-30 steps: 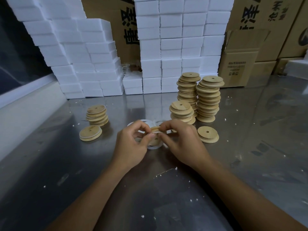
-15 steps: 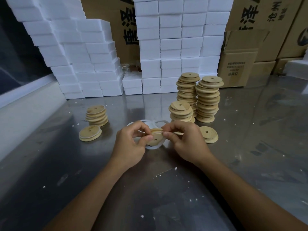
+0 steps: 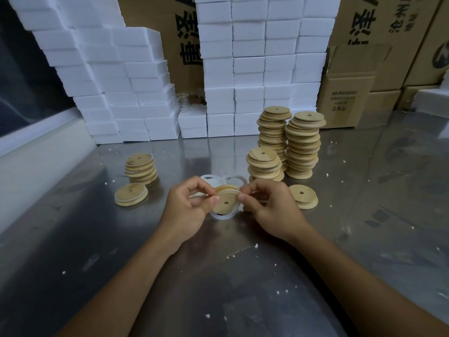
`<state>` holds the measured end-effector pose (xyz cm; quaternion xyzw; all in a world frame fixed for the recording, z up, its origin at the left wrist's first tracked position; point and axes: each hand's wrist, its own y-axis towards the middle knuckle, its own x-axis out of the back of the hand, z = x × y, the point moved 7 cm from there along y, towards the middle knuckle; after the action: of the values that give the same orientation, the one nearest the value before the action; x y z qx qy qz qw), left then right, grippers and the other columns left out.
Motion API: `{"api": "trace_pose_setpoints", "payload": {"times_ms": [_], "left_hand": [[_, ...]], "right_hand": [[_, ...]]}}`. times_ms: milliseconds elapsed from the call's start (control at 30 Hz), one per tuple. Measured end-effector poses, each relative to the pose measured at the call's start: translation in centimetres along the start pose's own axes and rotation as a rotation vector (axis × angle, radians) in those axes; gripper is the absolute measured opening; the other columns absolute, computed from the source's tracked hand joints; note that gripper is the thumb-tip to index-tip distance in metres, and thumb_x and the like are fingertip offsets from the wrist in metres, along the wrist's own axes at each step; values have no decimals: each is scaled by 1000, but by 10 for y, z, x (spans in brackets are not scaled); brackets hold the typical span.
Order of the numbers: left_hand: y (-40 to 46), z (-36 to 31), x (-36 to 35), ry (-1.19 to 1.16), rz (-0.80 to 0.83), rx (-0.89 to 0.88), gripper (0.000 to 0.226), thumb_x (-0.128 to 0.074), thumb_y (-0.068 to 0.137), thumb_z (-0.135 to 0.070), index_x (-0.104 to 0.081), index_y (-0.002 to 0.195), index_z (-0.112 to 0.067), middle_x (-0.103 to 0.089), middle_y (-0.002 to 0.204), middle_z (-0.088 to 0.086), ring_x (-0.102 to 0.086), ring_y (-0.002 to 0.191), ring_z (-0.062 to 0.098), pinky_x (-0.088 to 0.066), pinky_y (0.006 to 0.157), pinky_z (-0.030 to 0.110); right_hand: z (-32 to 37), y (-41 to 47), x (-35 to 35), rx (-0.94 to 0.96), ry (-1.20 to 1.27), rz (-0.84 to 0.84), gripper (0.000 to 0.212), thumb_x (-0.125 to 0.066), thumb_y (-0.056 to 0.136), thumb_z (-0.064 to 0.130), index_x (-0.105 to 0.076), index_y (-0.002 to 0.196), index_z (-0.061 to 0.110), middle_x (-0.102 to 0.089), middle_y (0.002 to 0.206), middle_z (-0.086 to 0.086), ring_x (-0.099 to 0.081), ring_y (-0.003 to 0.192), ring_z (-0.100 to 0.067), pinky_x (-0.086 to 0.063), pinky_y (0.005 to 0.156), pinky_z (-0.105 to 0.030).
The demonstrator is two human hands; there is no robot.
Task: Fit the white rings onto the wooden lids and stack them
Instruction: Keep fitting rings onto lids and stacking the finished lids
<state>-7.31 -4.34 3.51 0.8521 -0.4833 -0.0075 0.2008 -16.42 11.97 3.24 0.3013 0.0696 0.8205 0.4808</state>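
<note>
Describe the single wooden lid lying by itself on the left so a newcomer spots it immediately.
Start at the stepped wall of white foam blocks on the left of the steel table. In front stands a short stack of round wooden lids. The lone flat wooden lid lies just nearer the camera, beside that stack.

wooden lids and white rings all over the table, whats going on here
A person is fitting a white ring onto a wooden lid, held at its edges between the left hand and right hand above the metal table. More loose rings lie just behind. Tall lid stacks stand to the right, a shorter stack to the left.
</note>
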Motion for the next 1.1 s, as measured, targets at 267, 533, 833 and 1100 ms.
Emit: {"api": "trace_pose_setpoints", "payload": {"times_ms": [267,533,833,1100], "left_hand": [[1,4,-1,-28,33,44,29,-70,79,12,-59,67,-12,-71,76,-7,-71,70,7,-54,65,16],[3,11,6,-29,-1,85,26,-70,80,10,-58,69,-11,-72,77,-6,-72,71,11,-58,68,21],[3,8,5,33,32,77,28,-68,80,15,-54,67,-6,-71,75,-4,-70,67,1,-51,62,11],[4,14,6,58,5,87,28,-69,80,11,-53,68,-8,-72,80,2,-71,69,3,-53,64,13]], "right_hand": [[5,-1,7,30,-55,-53,10,-73,87,11,-72,80,18,-72,74,6,-68,69,-11,-60,69,-40],[10,-2,5,62,-61,-22,1,-76,87,19,-77,86,19,-74,80,13,-69,76,0,-59,74,-26],[5,-2,3,-11,34,-15,2,-77,86,11,-77,86,9,-76,84,4,-73,78,-13,-61,80,-38],[2,-3,3,-83,172,13,2,-76,85,3,-77,86,3,-77,79,-3,-71,69,-10,-57,67,-20]]}}
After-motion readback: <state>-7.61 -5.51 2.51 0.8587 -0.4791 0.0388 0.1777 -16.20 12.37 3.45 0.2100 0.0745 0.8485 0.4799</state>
